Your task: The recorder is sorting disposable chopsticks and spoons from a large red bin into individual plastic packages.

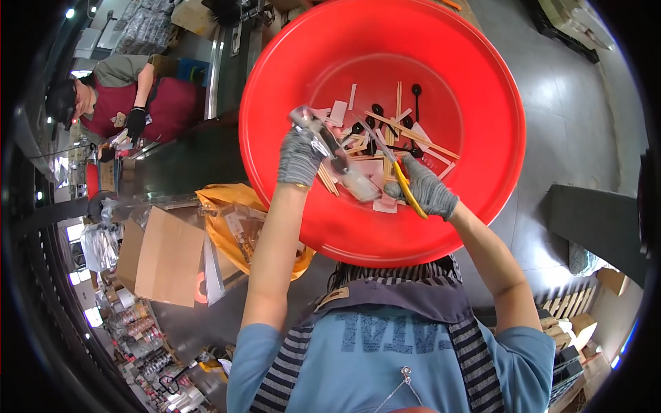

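Note:
Above a large red basin (475,76), my gloved left hand (298,160) grips a clear plastic packet (359,184), blurred by motion, with something dark inside. My gloved right hand (428,191) is closed round scissors (411,193) with yellow handles. Their blades point up and left over the basin's contents, to the right of the packet. On the bottom lie loose wooden chopsticks (435,143), several black spoons (416,100) and white paper slips (337,113). Pinkish-white pieces lie partly hidden under the packet and hands.
Left of the basin stand an open cardboard box (169,258) and a yellow bag (227,206) with clear packets inside. Beyond a dark work surface (193,162), another person (158,110) in a maroon apron works with black gloves. A grey ledge (595,220) juts in at right.

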The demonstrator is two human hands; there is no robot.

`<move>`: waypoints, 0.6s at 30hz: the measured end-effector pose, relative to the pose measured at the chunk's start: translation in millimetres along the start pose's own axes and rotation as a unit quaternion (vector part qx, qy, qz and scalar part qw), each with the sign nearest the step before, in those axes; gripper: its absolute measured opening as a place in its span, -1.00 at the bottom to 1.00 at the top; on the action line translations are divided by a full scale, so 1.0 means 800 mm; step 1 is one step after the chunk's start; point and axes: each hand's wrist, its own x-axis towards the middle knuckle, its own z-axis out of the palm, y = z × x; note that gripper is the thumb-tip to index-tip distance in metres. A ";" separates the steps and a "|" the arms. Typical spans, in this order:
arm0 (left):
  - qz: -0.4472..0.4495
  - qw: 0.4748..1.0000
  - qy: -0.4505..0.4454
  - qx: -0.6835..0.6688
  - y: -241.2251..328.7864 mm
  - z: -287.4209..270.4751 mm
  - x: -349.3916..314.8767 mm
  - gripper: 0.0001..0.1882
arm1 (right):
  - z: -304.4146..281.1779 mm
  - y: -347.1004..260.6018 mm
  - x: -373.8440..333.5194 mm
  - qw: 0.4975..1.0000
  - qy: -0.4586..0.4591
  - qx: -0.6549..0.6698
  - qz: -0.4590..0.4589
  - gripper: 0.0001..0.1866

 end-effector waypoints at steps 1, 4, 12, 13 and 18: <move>0.005 0.992 0.044 -0.115 -0.007 -0.017 0.011 -0.84 | 0.009 -0.025 -0.012 0.999 -0.007 0.051 0.017 -0.51; -0.028 0.986 0.012 -0.163 -0.006 -0.051 0.029 -0.89 | 0.035 0.006 -0.021 0.971 0.032 0.235 0.034 -0.50; -0.108 0.984 0.103 -0.100 -0.048 -0.039 -0.010 -0.60 | 0.072 0.004 0.019 0.934 0.282 0.203 -0.082 -0.61; 0.012 0.987 0.158 0.003 -0.076 -0.030 -0.005 -0.51 | 0.065 0.004 0.021 0.936 0.280 0.201 -0.066 -0.61; 0.342 0.763 -0.253 0.486 -0.116 -0.025 -0.021 -0.29 | 0.032 -0.027 0.009 0.986 0.127 0.059 -0.094 -0.53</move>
